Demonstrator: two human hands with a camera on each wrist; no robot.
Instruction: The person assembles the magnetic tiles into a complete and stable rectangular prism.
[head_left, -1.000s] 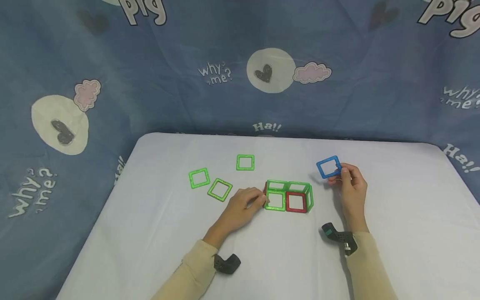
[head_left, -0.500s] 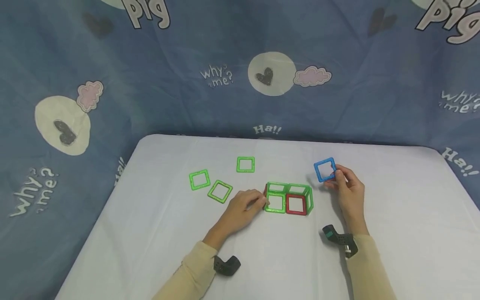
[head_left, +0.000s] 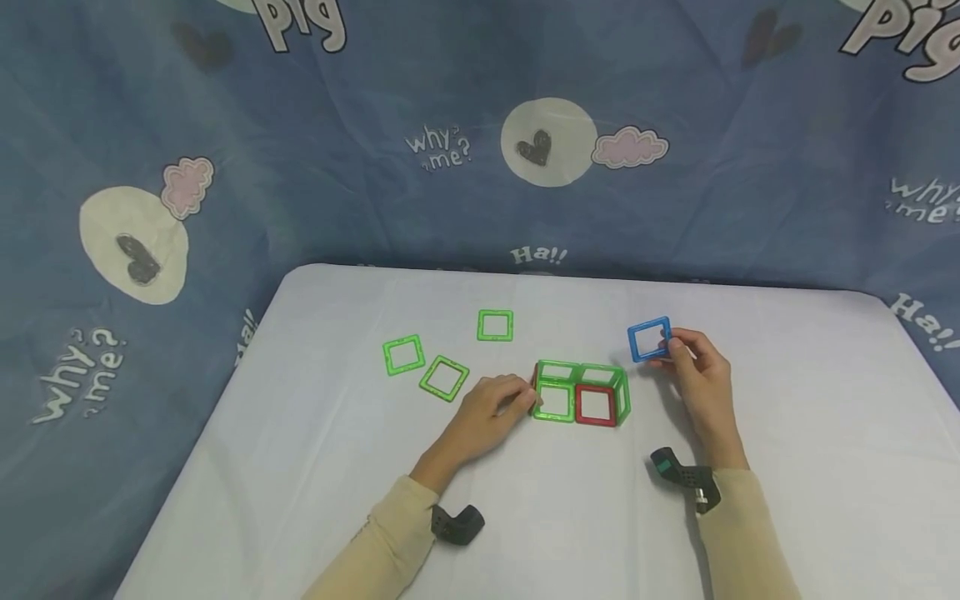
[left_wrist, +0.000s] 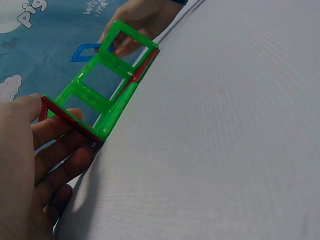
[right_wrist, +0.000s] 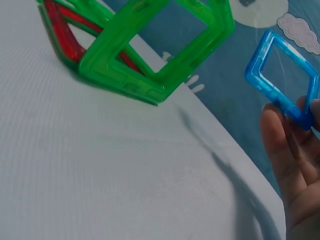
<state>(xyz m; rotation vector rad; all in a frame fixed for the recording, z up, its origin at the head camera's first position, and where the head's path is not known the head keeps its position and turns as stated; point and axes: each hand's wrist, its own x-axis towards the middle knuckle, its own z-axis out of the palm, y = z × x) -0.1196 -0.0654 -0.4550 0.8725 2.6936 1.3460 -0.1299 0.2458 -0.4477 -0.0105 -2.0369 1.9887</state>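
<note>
A block of joined green and red magnetic tiles (head_left: pixel 577 393), square hollow frames, stands on the white table. At its left end my left hand (head_left: pixel 483 419) holds the upright red end tile (left_wrist: pixel 82 128), thumb at the top edge and fingers against its face. My right hand (head_left: pixel 703 385) pinches a blue magnetic tile (right_wrist: pixel 279 98) by one corner. That tile is raised above the table, just behind and right of the block, and apart from it. The left wrist view shows an upright green tile (left_wrist: pixel 130 31) at the block's far end.
Three loose green tiles lie flat left of the block: a back one (head_left: pixel 495 338), a left one (head_left: pixel 405 368) and one near my left hand (head_left: pixel 434 387). The white table (head_left: pixel 300 467) ends at a patterned blue cloth (head_left: pixel 420 208). Both wrists wear black cameras.
My right hand has carried the blue tile slightly left, toward the block, and its tilt has shifted a little. My left hand keeps its place at the block's left end.
</note>
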